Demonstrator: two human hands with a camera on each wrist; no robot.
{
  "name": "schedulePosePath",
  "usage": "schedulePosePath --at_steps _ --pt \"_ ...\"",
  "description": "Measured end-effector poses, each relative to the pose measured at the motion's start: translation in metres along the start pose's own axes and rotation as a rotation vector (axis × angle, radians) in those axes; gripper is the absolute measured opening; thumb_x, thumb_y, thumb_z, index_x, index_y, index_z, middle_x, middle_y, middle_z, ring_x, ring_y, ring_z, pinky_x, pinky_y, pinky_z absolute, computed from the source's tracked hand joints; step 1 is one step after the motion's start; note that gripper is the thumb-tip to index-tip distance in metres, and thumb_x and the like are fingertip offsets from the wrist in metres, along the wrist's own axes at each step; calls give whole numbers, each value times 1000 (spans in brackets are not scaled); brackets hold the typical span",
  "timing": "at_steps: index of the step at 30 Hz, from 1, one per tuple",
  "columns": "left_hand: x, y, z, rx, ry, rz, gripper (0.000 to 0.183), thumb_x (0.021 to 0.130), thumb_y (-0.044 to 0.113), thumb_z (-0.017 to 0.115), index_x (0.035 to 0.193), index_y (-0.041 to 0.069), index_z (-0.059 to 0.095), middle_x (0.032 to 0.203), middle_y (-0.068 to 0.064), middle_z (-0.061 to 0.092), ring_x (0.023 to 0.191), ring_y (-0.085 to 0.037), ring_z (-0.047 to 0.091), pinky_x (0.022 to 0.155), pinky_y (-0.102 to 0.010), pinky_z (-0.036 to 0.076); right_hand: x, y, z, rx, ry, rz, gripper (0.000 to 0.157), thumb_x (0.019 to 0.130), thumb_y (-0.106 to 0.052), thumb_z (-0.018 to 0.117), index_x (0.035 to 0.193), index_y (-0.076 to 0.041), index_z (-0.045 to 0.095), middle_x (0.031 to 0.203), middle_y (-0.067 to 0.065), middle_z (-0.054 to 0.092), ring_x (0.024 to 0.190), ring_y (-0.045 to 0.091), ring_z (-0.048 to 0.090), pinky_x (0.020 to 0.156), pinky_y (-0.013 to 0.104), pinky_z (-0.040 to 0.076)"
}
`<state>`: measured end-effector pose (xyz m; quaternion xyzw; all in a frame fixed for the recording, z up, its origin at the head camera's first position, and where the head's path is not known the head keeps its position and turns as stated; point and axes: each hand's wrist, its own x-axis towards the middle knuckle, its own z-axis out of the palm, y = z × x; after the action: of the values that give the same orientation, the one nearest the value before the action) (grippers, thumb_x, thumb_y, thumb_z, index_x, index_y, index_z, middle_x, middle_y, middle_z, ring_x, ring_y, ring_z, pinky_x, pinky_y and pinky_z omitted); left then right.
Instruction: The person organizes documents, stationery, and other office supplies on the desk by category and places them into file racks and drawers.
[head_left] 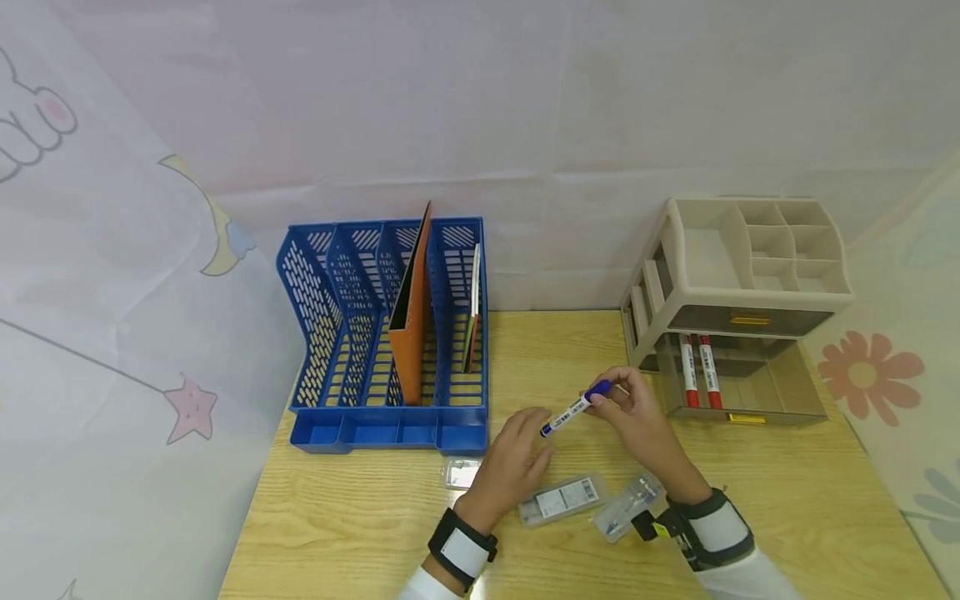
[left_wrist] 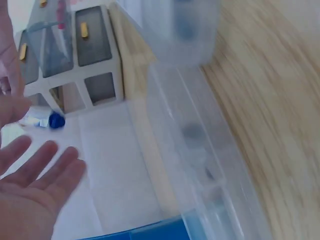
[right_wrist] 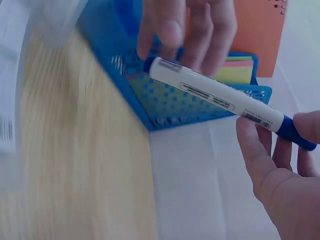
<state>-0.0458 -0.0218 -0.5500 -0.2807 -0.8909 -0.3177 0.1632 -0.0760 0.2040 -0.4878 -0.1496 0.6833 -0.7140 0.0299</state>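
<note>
In the head view my right hand (head_left: 637,421) pinches a white marker (head_left: 567,417) with a blue cap (head_left: 599,388). The right wrist view shows the thumb on the blue cap and a finger under the white barrel (right_wrist: 215,93). My left hand (head_left: 512,458) is close to the marker's other end, its fingers loosely spread and not wrapped round it. From the left wrist, that hand's fingers (left_wrist: 55,165) look extended just below the marker's blue end (left_wrist: 56,120). Whether they touch it I cannot tell.
A blue file rack (head_left: 315,333) holds an orange folder (head_left: 411,333) and thin booklets (head_left: 472,317). At the right stands a beige drawer organizer (head_left: 693,250), its lower drawer (head_left: 780,392) pulled out with two red markers (head_left: 699,372). Clear plastic cases (head_left: 562,500) lie near my wrists.
</note>
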Motion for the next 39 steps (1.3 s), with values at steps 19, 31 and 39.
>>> schedulePosePath --at_steps 19,31,39 --pt "1 -2 -17 16 123 127 25 91 -3 71 114 8 72 110 -2 67 103 -15 64 91 -18 55 -22 12 0 -7 8 150 24 103 1 56 122 11 45 118 10 58 108 6 68 92 24 59" --pt "24 15 -46 291 37 316 24 93 -1 70 116 8 72 113 -5 68 106 -17 64 90 -26 56 -14 -20 -9 -1161 -186 -630 53 112 -34 28 107 -3 71 99 9 65 86 22 63 69 33 58" --pt "30 26 -46 349 27 374 20 97 4 66 115 10 73 116 -5 69 109 -18 64 95 -27 56 -30 -24 -12 -1229 -180 -622 60 112 -36 20 108 -3 70 95 6 66 80 19 65 64 31 59"
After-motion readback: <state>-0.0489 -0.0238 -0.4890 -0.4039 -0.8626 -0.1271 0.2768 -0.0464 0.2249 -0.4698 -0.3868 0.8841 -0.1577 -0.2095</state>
